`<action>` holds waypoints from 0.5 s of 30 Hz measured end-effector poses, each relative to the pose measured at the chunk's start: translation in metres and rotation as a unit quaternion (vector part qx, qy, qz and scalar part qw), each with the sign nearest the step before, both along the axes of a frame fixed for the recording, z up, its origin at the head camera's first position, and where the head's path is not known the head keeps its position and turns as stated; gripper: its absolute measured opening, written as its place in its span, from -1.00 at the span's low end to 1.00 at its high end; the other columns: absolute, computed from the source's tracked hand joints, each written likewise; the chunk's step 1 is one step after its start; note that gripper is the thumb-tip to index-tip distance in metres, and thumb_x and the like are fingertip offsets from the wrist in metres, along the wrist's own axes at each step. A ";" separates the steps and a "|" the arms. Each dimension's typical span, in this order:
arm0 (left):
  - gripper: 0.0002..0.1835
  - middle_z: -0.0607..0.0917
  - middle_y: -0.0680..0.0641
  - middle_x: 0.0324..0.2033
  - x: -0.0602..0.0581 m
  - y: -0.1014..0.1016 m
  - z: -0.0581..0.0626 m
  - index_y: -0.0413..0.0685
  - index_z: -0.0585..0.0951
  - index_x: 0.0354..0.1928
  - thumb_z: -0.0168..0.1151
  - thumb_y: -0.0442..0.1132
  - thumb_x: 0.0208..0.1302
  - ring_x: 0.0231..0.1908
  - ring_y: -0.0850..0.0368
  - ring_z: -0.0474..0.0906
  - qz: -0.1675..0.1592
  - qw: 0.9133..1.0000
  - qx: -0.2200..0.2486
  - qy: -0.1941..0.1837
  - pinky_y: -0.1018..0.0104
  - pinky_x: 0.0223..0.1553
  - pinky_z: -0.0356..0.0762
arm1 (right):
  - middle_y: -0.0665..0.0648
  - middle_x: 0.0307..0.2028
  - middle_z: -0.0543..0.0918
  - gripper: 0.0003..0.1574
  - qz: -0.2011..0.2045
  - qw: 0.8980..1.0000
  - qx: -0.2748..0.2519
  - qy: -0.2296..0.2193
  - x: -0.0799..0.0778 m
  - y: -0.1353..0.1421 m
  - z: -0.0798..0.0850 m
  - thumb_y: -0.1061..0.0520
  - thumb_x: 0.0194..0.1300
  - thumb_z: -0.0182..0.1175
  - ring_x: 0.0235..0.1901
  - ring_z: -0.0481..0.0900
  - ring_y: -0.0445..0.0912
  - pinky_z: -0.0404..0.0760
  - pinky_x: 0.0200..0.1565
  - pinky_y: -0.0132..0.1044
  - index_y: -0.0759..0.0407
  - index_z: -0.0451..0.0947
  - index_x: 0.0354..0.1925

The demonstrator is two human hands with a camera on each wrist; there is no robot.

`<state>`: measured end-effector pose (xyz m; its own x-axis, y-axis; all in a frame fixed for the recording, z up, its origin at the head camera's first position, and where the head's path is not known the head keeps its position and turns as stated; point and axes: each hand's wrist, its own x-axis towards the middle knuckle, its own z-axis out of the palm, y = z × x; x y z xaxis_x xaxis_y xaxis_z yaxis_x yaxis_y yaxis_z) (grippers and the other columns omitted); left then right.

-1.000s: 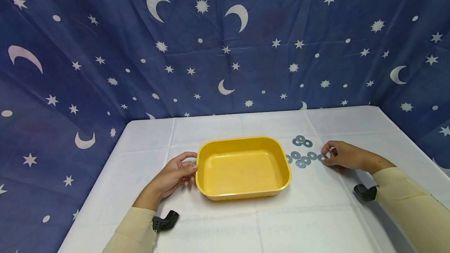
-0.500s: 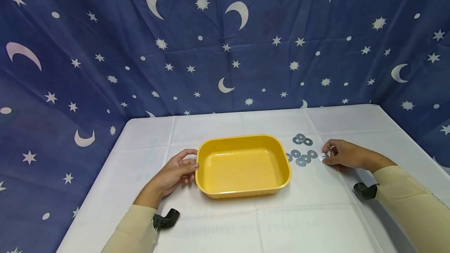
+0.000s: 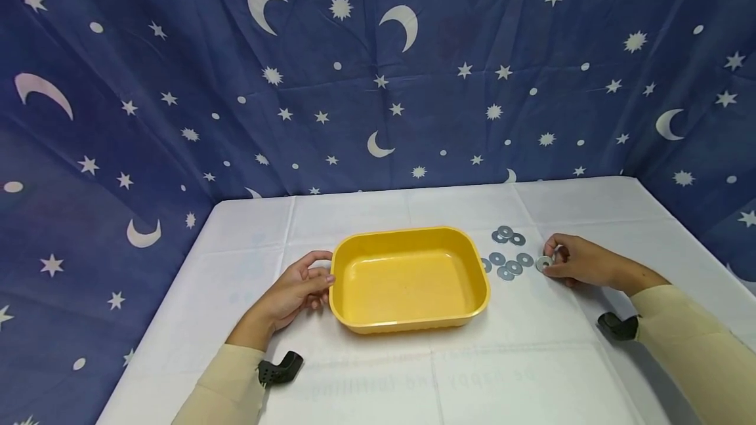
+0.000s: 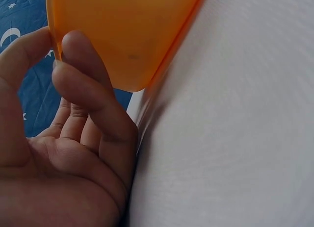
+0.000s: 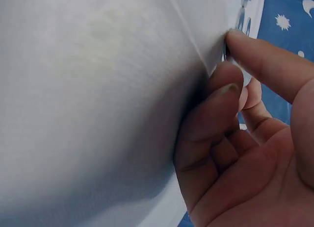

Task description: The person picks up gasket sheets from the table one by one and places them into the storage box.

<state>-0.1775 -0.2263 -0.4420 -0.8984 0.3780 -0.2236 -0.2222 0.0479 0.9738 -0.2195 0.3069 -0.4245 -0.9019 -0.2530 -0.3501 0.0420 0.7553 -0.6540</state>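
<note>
1. White tablecloth (image 3: 354, 372) runs nearest us, faintly creased.
2. We see left hand (image 3: 289, 297) half-curled at tray's (image 3: 407, 290) 9 o'clock, thumb and fingertip pinching its rim.
3. Tray is yellow, mid-table, open side up.
4. Right hand (image 3: 581, 261), at tray's 3 o'clock, pinches one washer (image 3: 540, 262); we can't tell if it's lifted.
5. Loose washers (image 3: 518, 271) lie at 2 to 3 o'clock, between tray and right hand.
6. Blue star-and-moon backdrop (image 3: 331, 97): 12 o'clock.

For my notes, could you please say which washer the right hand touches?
The rightmost washer, pinched by the right hand; the other washers lie untouched farther left.
</note>
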 end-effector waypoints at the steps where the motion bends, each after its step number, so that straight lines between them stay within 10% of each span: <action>1: -0.37 0.65 0.08 -0.40 0.000 0.000 0.000 -0.05 0.21 0.40 0.24 -0.28 0.38 -0.53 0.22 0.54 0.000 1.000 0.000 0.001 0.50 -0.54 0.47 | 0.07 -0.45 0.38 -0.57 0.002 1.000 -0.001 0.008 0.001 0.000 -0.001 0.16 0.26 0.34 -0.51 0.46 -0.09 0.47 -0.50 -0.33 0.26 0.32 -0.07; 15: -0.31 0.65 0.07 -0.43 0.001 -0.001 0.000 0.17 0.21 0.47 0.25 -0.25 0.39 -0.55 0.23 0.55 -0.004 1.000 0.011 0.020 0.51 -0.54 0.47 | 0.12 -0.34 0.48 -0.71 0.022 0.997 0.017 0.069 0.003 -0.011 0.004 0.33 0.24 0.28 -0.48 0.51 -0.10 0.55 -0.49 -0.33 0.26 0.44 -0.10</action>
<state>-0.1767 -0.2271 -0.4422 -0.9029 0.3904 -0.1797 -0.1834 0.0282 0.9826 -0.2168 0.2960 -0.4207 -0.9301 -0.2837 -0.2333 -0.0802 0.7767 -0.6248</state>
